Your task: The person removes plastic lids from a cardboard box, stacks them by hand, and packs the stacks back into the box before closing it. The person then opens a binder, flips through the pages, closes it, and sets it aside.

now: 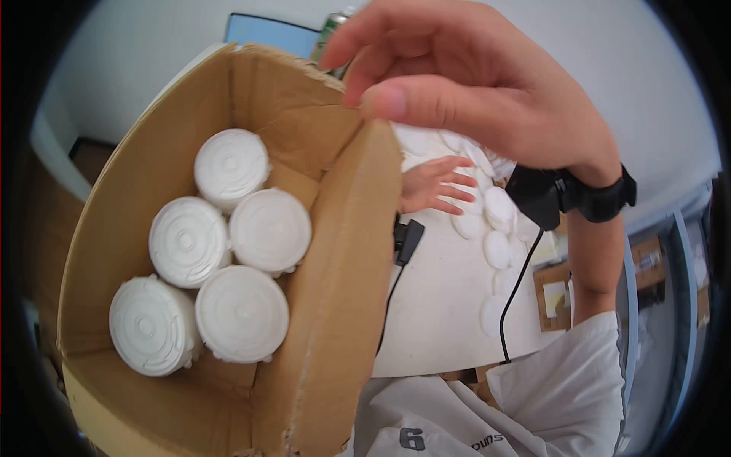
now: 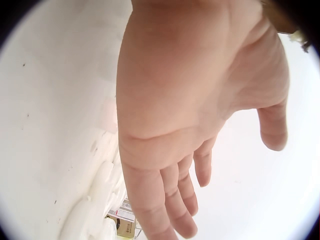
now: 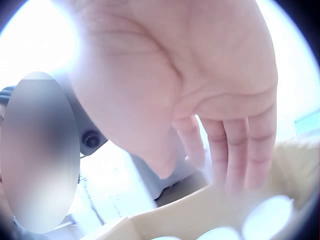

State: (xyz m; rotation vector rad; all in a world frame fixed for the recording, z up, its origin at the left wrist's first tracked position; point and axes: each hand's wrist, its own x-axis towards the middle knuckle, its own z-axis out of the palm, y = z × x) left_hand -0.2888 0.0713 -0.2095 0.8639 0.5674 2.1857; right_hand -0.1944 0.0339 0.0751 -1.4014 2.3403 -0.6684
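Several white round lidded pieces (image 1: 246, 313) stand grouped inside a brown cardboard box (image 1: 343, 251). Above the box's upper right edge is the right hand (image 1: 487, 91), fingers loosely bent and holding nothing; whether the thumb touches the edge I cannot tell. In the right wrist view that hand (image 3: 200, 95) hangs above the box (image 3: 175, 215) and its white lids (image 3: 267, 217). Beyond the box wall, the left hand (image 1: 438, 185) is spread over the table beside white discs (image 1: 499, 209), its forearm hidden by the box. The left wrist view shows this hand (image 2: 185, 110) empty, fingers extended.
More white discs lie across the white table (image 1: 434, 320). A black cable (image 1: 521, 293) runs from the right wrist. A green can (image 1: 329, 34) and a blue panel (image 1: 270, 32) are at the back. Shelving (image 1: 681, 282) with cartons stands at the right.
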